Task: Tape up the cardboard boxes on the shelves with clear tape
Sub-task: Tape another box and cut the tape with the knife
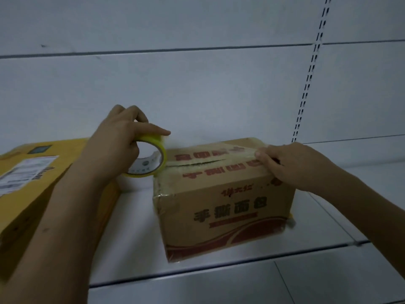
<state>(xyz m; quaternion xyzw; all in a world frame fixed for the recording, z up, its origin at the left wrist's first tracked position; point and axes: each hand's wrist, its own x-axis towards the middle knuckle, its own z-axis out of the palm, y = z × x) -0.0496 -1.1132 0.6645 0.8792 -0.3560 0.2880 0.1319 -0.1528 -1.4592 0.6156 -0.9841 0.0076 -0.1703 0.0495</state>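
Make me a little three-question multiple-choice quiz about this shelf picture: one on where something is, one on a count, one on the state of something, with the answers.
1. Where is the tape roll?
A. In the left hand, at the brown box's left end
B. Lying on the shelf's front edge
C. On top of the yellow box

2. How many cardboard boxes stand on the shelf?
A. One
B. Two
C. Four

3. What state is the brown box's top seam in?
A. Flaps folded wide open
B. Closed, with a narrow slit showing
C. Torn off

Answers: 1 A, the left hand grips the roll beside the brown box. 2 B, the brown box and a yellow box. 3 B, the flaps lie down while the right hand pinches the tape at the right end.
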